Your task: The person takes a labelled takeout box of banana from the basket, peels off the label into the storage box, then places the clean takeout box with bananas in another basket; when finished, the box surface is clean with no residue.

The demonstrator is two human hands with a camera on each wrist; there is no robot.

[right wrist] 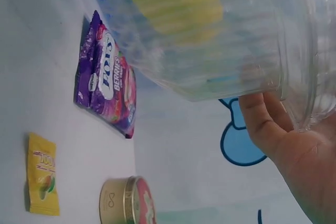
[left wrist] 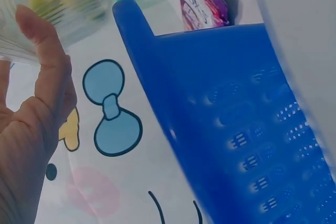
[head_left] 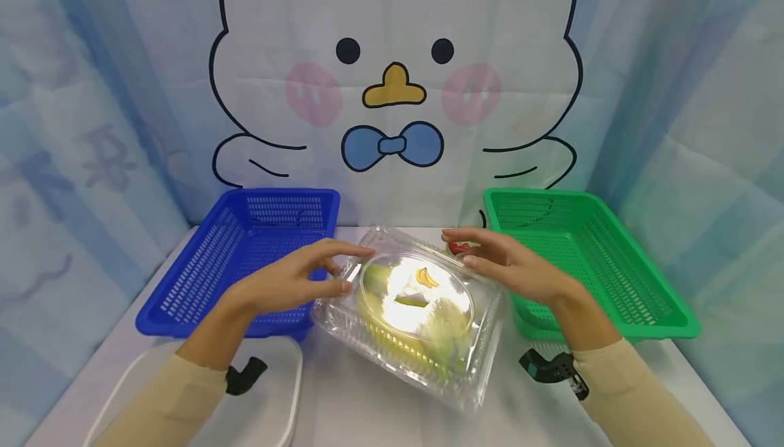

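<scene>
A clear plastic clamshell box [head_left: 422, 324] with yellow-green contents, perhaps fruit, and a small banana sticker [head_left: 427, 277] on its lid hangs tilted above the table. Glare covers the lid's middle, so the contents are hard to make out. At the box's upper left edge my left hand [head_left: 294, 277] grips it, thumb and forefinger apart. My right hand [head_left: 520, 267] holds the upper right edge, and in the right wrist view its fingers [right wrist: 258, 116] go in behind the box's corner. Both wrist views show the box [left wrist: 79, 9] from underneath.
A blue basket [head_left: 239, 192] stands at the left, a green basket [head_left: 664, 331] at the right. A white tray [head_left: 297, 392] lies front left. Behind the box are a purple Fox's Berries bag [right wrist: 107, 77], a yellow mango sweet packet [right wrist: 43, 174] and a gold tin [right wrist: 118, 201] with a red lid.
</scene>
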